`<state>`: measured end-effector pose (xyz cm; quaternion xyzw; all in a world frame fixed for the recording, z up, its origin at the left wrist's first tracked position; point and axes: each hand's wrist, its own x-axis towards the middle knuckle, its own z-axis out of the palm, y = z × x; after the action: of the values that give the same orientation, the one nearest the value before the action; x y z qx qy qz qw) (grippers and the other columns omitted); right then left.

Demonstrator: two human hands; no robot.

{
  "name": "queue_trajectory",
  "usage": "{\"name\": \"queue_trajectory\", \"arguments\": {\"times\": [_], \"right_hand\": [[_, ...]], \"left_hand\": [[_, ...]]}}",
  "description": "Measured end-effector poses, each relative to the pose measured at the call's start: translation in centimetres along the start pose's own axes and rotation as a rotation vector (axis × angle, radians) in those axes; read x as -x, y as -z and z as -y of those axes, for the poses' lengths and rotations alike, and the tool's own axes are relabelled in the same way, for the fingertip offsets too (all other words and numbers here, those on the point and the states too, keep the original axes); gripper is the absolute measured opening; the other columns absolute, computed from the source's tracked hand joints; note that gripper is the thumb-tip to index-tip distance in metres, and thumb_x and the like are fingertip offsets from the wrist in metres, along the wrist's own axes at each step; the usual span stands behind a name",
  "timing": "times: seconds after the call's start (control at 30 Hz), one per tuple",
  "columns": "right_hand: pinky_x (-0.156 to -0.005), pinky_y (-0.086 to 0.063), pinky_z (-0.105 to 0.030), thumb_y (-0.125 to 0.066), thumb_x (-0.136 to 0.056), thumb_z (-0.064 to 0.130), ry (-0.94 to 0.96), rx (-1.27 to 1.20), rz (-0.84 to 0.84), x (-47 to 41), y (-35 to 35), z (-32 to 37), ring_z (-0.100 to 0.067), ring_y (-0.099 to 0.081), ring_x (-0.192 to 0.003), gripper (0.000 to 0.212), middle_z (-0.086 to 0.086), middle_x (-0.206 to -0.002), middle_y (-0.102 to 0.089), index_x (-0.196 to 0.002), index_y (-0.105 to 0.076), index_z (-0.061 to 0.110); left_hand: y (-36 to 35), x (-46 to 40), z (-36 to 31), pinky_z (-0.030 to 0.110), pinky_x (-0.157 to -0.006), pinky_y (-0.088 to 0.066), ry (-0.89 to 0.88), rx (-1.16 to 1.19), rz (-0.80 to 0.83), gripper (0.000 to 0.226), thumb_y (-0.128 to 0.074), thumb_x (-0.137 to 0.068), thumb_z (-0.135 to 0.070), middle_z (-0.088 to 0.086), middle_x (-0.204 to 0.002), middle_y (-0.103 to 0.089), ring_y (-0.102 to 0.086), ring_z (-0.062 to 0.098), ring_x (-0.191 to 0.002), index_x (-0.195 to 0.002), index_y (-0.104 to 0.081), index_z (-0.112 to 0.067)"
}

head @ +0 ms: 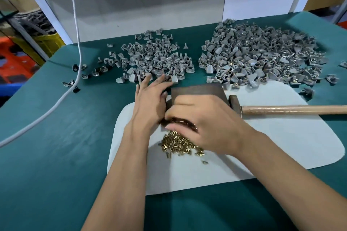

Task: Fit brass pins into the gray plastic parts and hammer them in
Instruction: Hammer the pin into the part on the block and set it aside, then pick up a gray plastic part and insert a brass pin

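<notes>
Centrally, right hand (202, 124) curls over glinting brass pins (178, 144); whether it holds any cannot be told. Left hand (150, 99), fingers straight, touches gray plastic parts (155, 58). Wooden-handled hammer (281, 109) lies right of both.

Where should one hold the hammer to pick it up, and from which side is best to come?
Grip the hammer on its wooden handle, coming from above on the right side. The handle lies flat and free, pointing right; the head sits close against the metal block.
</notes>
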<state>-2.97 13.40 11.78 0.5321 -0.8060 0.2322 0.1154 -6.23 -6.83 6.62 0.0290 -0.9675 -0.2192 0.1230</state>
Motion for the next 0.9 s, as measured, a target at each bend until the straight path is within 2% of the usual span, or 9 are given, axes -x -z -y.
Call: {"name": "queue_trajectory", "arguments": {"times": [0.13, 0.3, 0.43, 0.5, 0.57, 0.67, 0.73, 0.8, 0.9], "right_hand": [[-0.073, -0.047, -0.041, -0.056, -0.097, 0.054, 0.051, 0.084, 0.306, -0.4, -1.9, 1.7, -0.024, -0.062, -0.091, 0.032, 0.006, -0.111, -0.056, -0.112, -0.066, 0.027], [-0.068, -0.043, -0.039, -0.057, -0.098, 0.040, 0.028, 0.044, 0.319, -0.5, -2.6, 1.8, -0.026, -0.060, -0.086, 0.017, 0.006, -0.109, -0.052, -0.105, -0.063, 0.026], [-0.067, -0.046, -0.043, -0.053, -0.102, 0.031, -0.003, 0.046, 0.318, -0.4, -2.6, 2.0, -0.026, -0.059, -0.082, 0.010, 0.006, -0.106, -0.051, -0.102, -0.061, 0.025], [-0.068, -0.046, -0.043, -0.051, -0.102, 0.027, -0.014, 0.042, 0.296, -0.4, -2.7, 2.0, -0.026, -0.059, -0.081, 0.011, 0.006, -0.105, -0.052, -0.101, -0.061, 0.023], [-0.074, -0.048, -0.044, -0.052, -0.102, 0.025, -0.020, -0.008, 0.259, -0.4, -2.5, 1.8, -0.025, -0.060, -0.086, 0.012, 0.006, -0.105, -0.055, -0.102, -0.063, 0.021], [-0.082, -0.051, -0.042, -0.056, -0.103, 0.026, -0.016, -0.086, 0.188, -0.4, -2.3, 1.3, -0.021, -0.062, -0.094, 0.012, 0.005, -0.105, -0.061, -0.104, -0.066, 0.019], [-0.082, -0.051, -0.042, -0.060, -0.102, 0.025, -0.033, -0.146, 0.112, -0.3, -2.3, 1.0, -0.021, -0.062, -0.090, 0.012, 0.004, -0.102, -0.063, -0.102, -0.066, 0.015], [-0.078, -0.051, -0.042, -0.065, -0.099, 0.022, -0.050, -0.214, 0.000, -0.3, -2.2, 0.8, -0.020, -0.061, -0.084, 0.013, 0.002, -0.095, -0.065, -0.096, -0.065, 0.010], [-0.075, -0.052, -0.031, -0.072, -0.095, 0.016, -0.060, -0.262, -0.181, -0.2, -1.9, 0.6, -0.008, -0.060, -0.079, 0.012, 0.005, -0.087, -0.066, -0.094, -0.066, 0.006]], "left_hand": [[0.0, -0.3, 0.0, 0.037, -0.121, -0.022, -0.027, -0.003, -0.100, 0.035, -0.057, -0.097, -0.005, -0.005, -0.141, -0.061, -0.040, 0.023, -0.143, -0.124, -0.072, -0.022], [-0.3, 0.0, -0.1, 0.043, -0.107, -0.036, -0.051, 0.053, -0.171, 0.033, -0.062, -0.090, 0.000, -0.002, -0.118, -0.068, -0.050, 0.030, -0.125, -0.114, -0.073, -0.019], [-0.4, -0.1, -0.2, 0.042, -0.115, -0.031, -0.060, 0.050, -0.157, 0.055, -0.057, -0.092, 0.004, -0.002, -0.144, -0.058, -0.038, 0.031, -0.139, -0.139, -0.061, -0.023], [-0.6, -0.3, -0.1, 0.040, -0.122, -0.025, -0.059, 0.050, -0.061, 0.059, -0.051, -0.095, 0.006, -0.002, -0.154, -0.051, -0.029, 0.028, -0.149, -0.147, -0.055, -0.023], [-0.7, -0.3, -0.1, 0.034, -0.120, -0.028, -0.061, 0.078, -0.048, 0.055, -0.052, -0.094, 0.005, 0.000, -0.147, -0.058, -0.036, 0.028, -0.146, -0.143, -0.059, -0.019], [-0.4, 0.2, -0.2, 0.032, -0.102, -0.043, -0.009, 0.102, -0.174, 0.037, -0.065, -0.091, -0.007, -0.002, -0.121, -0.073, -0.054, 0.023, -0.122, -0.123, -0.073, -0.022], [-0.2, 0.3, -0.2, 0.034, -0.098, -0.048, 0.048, 0.120, -0.203, 0.028, -0.070, -0.089, -0.011, -0.006, -0.112, -0.074, -0.060, 0.019, -0.112, -0.113, -0.075, -0.025], [-0.1, 0.3, -0.4, 0.037, -0.097, -0.053, 0.105, 0.223, -0.228, 0.026, -0.074, -0.088, -0.010, -0.006, -0.108, -0.075, -0.066, 0.016, -0.105, -0.110, -0.074, -0.024], [0.3, 0.4, -0.7, 0.035, -0.090, -0.059, 0.179, 0.452, -0.364, 0.033, -0.081, -0.084, -0.010, -0.007, -0.099, -0.074, -0.070, 0.010, -0.093, -0.114, -0.071, -0.020]]}}
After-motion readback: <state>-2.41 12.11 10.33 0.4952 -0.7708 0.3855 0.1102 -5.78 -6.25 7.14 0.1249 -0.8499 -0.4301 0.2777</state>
